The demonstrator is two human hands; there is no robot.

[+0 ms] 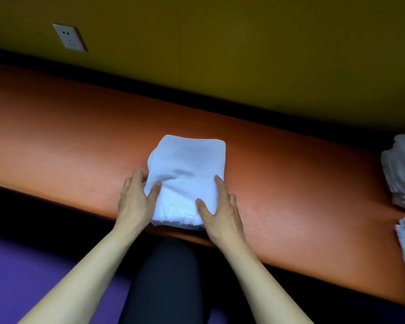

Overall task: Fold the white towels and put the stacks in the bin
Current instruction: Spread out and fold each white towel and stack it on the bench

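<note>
While folded towel [187,176] lies between hands, left hand [136,197] grips edge, right hand [220,206] presses flat

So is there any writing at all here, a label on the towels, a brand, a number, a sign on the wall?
None can be read.
Folded towel: a small tab shows at its near edge, with no legible text on it.
Wall socket: only plug holes, no marking visible.
Orange bench and towels at the right edge: no print that I can see.
</note>
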